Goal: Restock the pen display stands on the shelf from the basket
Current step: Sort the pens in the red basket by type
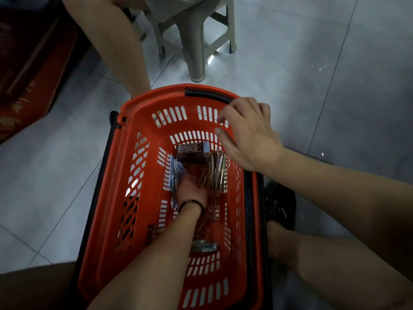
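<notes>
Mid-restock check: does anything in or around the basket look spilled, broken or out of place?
Nothing stands out. The basket sits upright on the floor; blue pens, gold pens and a box lie loose inside, none spilled outside. Blur hides finer damage.

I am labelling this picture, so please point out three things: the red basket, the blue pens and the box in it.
red basket [143, 101]: head view, far left corner of rim.
blue pens [175, 173]: head view, middle of the bundle.
box [193, 148]: head view, its top face.
</notes>
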The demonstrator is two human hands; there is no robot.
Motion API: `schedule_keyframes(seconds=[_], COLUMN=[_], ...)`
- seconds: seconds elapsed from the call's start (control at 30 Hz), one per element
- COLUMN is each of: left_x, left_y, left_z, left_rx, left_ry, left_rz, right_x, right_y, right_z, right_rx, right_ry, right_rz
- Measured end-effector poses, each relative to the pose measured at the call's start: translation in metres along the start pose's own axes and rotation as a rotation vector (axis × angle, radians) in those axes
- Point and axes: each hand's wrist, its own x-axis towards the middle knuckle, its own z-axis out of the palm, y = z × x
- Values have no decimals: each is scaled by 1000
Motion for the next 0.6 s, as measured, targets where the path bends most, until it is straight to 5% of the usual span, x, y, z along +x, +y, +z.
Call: schedule_keyframes(seconds=[0.17, 0.33, 0.6], left_x=[-47, -46, -40], left_y=[-49, -68, -62], left_z=[2, 22, 22], left_rx=[-131, -224, -174], left_ry=[-57, -351, -218], left_rz=[-318, -281, -154], right_x=[-2, -1, 1], right_y=[-1, -4, -7], right_z=[6, 7, 7], right_rx=[78, 49, 26], right_ry=[74, 55, 47], right_rz=[107, 97, 96])
